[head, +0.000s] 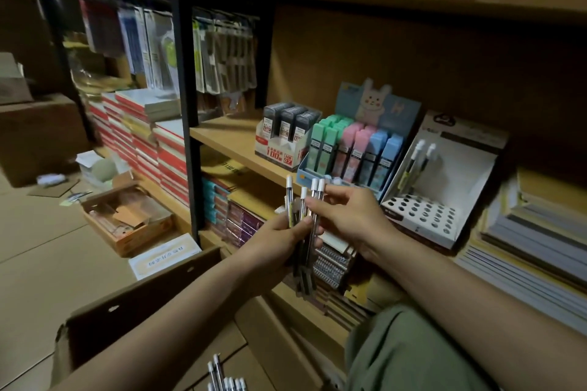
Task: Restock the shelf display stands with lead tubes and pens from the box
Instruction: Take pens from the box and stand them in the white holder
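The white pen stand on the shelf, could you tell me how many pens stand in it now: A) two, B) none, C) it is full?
A: two pens stand at the back of the pen stand, and its other holes are empty.

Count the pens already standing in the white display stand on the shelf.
2. Both pens stand side by side in the back left corner of the white display stand, leaning against its rear panel. The other holes that show look empty.
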